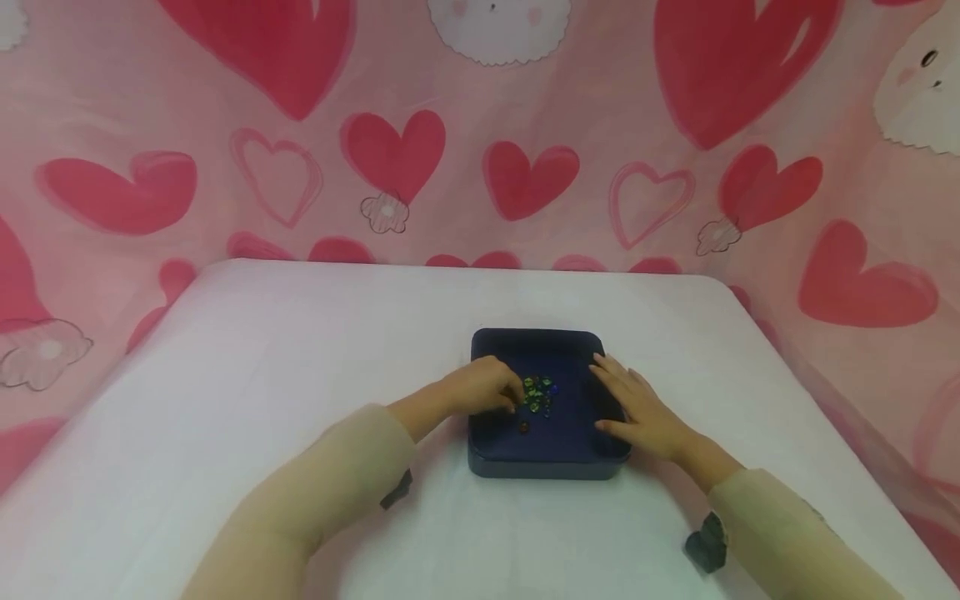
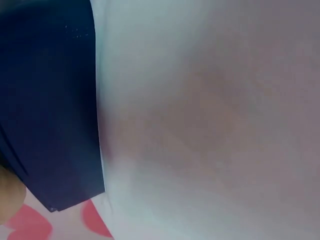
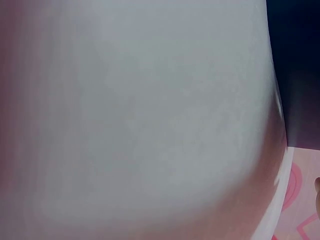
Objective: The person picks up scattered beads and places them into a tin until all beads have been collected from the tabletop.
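Note:
A dark blue, shallow square box (image 1: 547, 469) sits on the white table. Inside it lies a small cluster of glass marbles (image 1: 537, 396), mostly green and yellow with some blue. One reddish-brown marble (image 1: 524, 427) lies apart, nearer the front. My left hand (image 1: 482, 387) reaches over the left rim, fingers bent down at the cluster's left edge; I cannot tell whether they pinch a marble. My right hand (image 1: 647, 414) rests on the right rim with spread fingers. The left wrist view shows the box's outer wall (image 2: 55, 110); the right wrist view catches its dark side (image 3: 300, 75).
White cloth covers the table (image 1: 322, 333) around the box. Behind it hangs a pink backdrop (image 1: 465, 237) printed with red hearts. Dark wrist-worn pieces (image 1: 707, 543) show beneath both sleeves.

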Demonstrator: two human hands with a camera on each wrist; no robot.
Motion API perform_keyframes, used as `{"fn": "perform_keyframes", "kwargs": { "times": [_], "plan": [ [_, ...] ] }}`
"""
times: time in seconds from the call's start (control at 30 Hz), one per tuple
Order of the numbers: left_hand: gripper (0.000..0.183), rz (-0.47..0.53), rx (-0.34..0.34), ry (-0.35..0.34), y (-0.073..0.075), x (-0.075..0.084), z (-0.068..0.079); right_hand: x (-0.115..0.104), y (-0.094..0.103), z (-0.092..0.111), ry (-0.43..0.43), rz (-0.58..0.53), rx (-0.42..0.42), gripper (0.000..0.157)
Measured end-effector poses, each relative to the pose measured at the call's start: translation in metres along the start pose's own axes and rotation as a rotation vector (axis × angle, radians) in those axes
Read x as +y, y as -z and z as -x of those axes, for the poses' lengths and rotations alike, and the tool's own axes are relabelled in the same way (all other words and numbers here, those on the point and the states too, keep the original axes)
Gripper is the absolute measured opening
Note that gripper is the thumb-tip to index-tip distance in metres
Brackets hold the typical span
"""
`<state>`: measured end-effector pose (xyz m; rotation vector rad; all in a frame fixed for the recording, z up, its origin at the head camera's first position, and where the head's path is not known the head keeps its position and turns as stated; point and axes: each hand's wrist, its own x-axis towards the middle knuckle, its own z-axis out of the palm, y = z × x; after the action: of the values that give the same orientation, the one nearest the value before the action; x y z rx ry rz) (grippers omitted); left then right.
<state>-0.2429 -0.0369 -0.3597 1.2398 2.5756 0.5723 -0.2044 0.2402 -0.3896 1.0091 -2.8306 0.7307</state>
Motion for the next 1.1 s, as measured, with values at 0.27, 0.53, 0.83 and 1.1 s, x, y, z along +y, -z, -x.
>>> {"fn": "perform_keyframes", "kwargs": {
  "times": [0.27,0.53,0.83,1.1],
  "plan": [
    [0.012,-0.080,-0.079,0.027,-0.005,0.008,-0.006,0.002,0.001,0.002,0.005,0.008,-0.001,0.073],
    [0.013,-0.113,-0.086,0.062,-0.007,0.012,-0.007,0.003,0.002,0.004,-0.004,0.007,-0.010,0.072],
    [0.015,-0.147,-0.096,0.078,-0.007,0.013,-0.007,0.002,0.001,0.004,-0.013,0.002,-0.018,0.072],
    [0.014,-0.137,-0.074,0.050,-0.007,0.012,-0.006,0.003,0.001,0.005,-0.003,0.019,-0.010,0.072]
  ]
}}
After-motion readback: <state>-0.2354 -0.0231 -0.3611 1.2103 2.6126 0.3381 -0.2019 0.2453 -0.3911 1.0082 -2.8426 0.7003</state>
